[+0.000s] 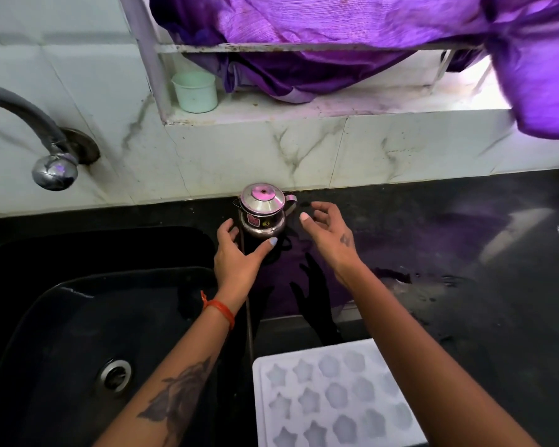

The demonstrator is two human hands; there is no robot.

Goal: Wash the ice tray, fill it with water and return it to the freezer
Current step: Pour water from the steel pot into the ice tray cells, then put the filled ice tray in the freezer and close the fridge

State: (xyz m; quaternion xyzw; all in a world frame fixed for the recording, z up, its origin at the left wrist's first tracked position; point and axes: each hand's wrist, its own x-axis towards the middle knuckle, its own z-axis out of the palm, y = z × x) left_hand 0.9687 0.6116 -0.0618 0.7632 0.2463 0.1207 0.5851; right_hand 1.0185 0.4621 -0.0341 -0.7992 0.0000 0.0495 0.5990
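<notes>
White ice tray point(329, 398) with star-shaped moulds, black countertop point(465, 237), purple cloth point(336, 37), grey-veined white wall tiles point(239, 150).

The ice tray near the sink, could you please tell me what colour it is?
White, with star and flower shaped moulds; the ice tray shows in the head view.

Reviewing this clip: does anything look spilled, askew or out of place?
Water is pooled on the black counter right of the hands. The ice tray lies at the counter's near edge, untouched, while both hands reach around a steel pot.
</notes>
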